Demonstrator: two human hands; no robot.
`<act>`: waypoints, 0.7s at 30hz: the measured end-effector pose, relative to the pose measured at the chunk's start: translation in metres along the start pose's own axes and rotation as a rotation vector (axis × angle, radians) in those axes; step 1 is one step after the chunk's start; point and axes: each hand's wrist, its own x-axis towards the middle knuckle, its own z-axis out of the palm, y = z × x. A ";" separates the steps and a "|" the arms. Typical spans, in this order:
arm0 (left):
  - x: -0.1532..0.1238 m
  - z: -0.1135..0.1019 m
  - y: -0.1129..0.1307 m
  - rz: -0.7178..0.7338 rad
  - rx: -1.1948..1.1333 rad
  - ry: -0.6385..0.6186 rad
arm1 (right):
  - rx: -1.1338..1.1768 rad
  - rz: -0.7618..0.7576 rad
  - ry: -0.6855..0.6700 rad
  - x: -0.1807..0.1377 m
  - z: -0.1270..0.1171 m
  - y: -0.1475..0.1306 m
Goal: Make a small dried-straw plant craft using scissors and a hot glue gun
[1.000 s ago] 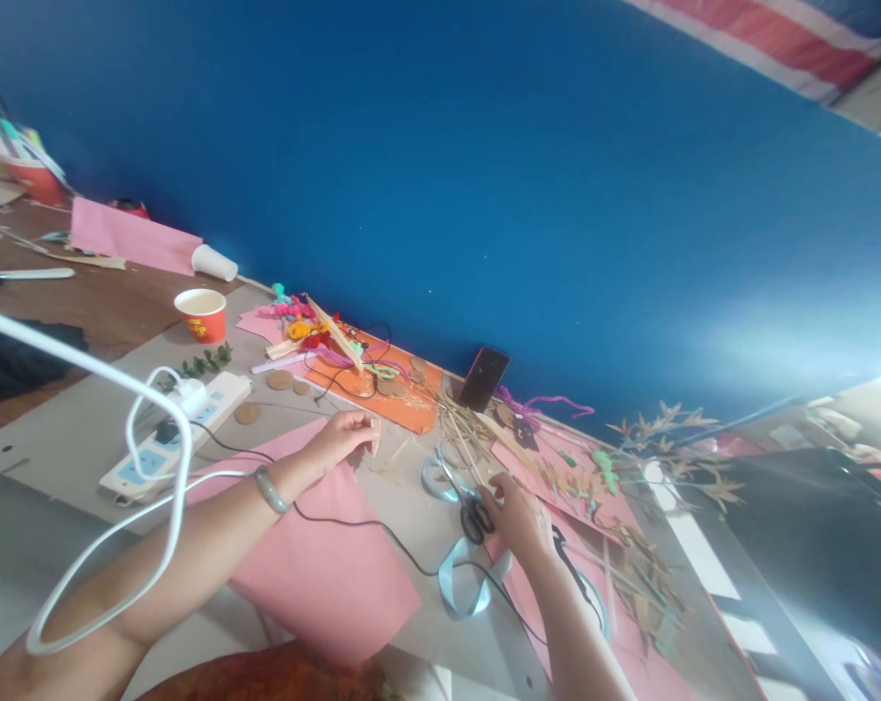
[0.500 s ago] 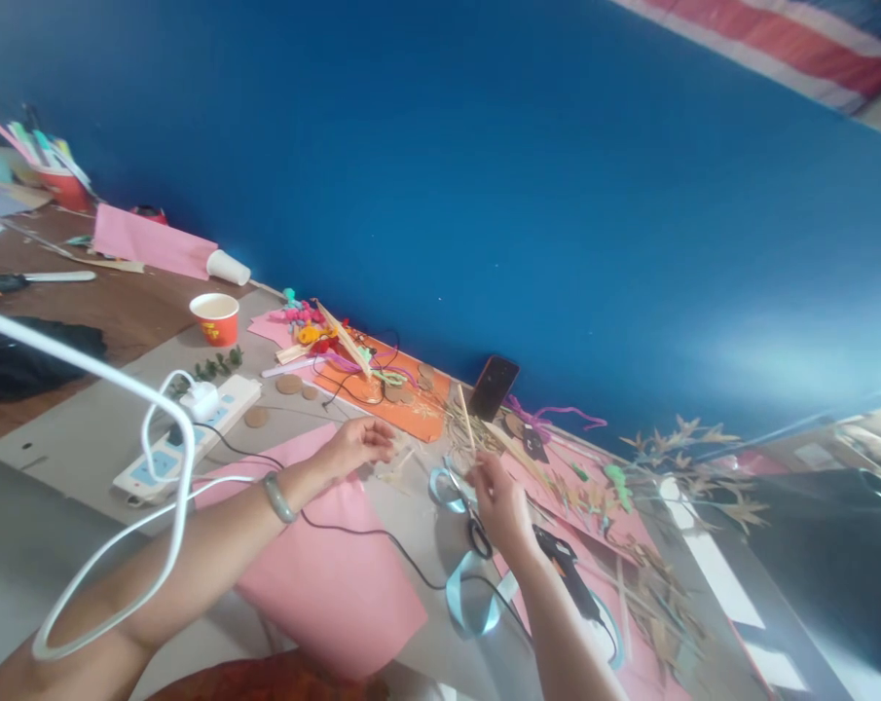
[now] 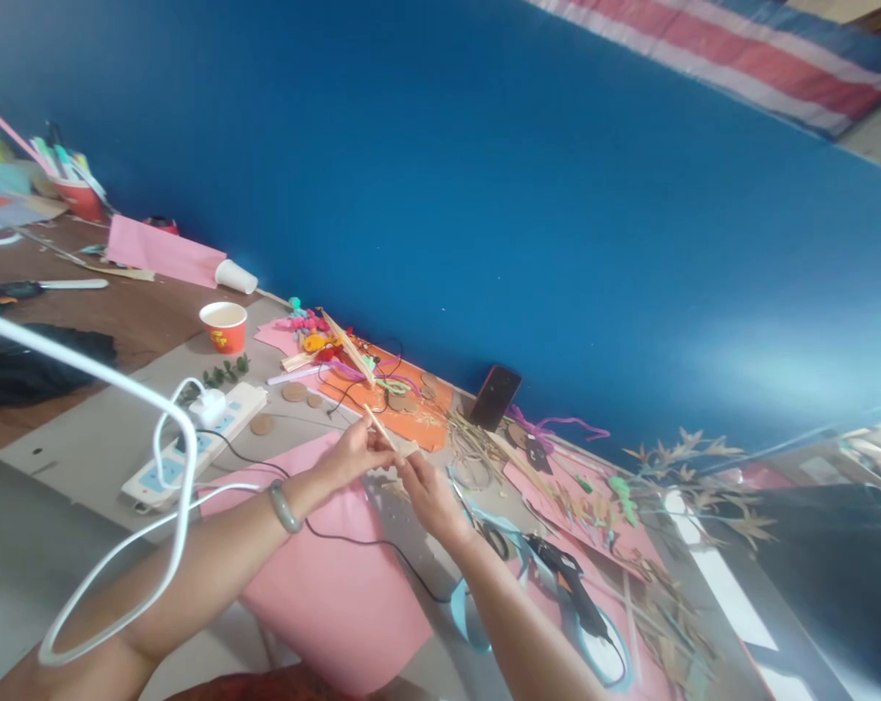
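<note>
My left hand (image 3: 353, 454), with a grey-green bangle (image 3: 285, 505) at its wrist, and my right hand (image 3: 431, 495) meet over the edge of a pink paper sheet (image 3: 338, 594). Between their fingertips is a thin pale wooden stick (image 3: 379, 426), tilted, its free end pointing up and left. Both hands are closed in a pinch on it. Right of my right hand lie scissors (image 3: 494, 541), partly covered by my arm. Light blue ribbon (image 3: 470, 618) curls under and beside that arm. A black glue gun (image 3: 569, 574) rests farther right.
A white power strip (image 3: 225, 426) with a looping white cable (image 3: 181, 531) stands at left. Behind it is a filled paper cup (image 3: 223, 329). A phone (image 3: 495, 397) leans on the blue wall (image 3: 440, 195). Orange paper (image 3: 422, 428) holds craft bits; dried leaves (image 3: 692, 458) lie right.
My right hand has moved left with the wooden stick and now meets my left hand, whose fingers have closed on the stick too. The view has shifted slightly.
</note>
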 end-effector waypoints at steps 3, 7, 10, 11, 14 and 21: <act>0.000 0.000 0.000 0.013 0.017 -0.002 | 0.040 0.030 -0.002 0.002 0.004 0.000; 0.000 0.000 -0.001 -0.003 0.001 -0.035 | 0.089 0.072 0.004 0.004 0.006 0.003; -0.001 0.000 -0.001 -0.013 -0.018 -0.065 | 0.150 0.108 0.020 0.003 0.006 0.002; -0.001 0.000 0.000 -0.012 -0.016 -0.071 | 0.202 0.133 0.012 0.002 0.005 0.001; -0.003 0.000 0.003 -0.001 0.005 -0.103 | 0.453 0.248 -0.093 -0.001 0.002 -0.004; -0.006 0.004 0.016 -0.018 -0.023 -0.147 | 1.006 0.478 -0.376 -0.007 -0.006 -0.007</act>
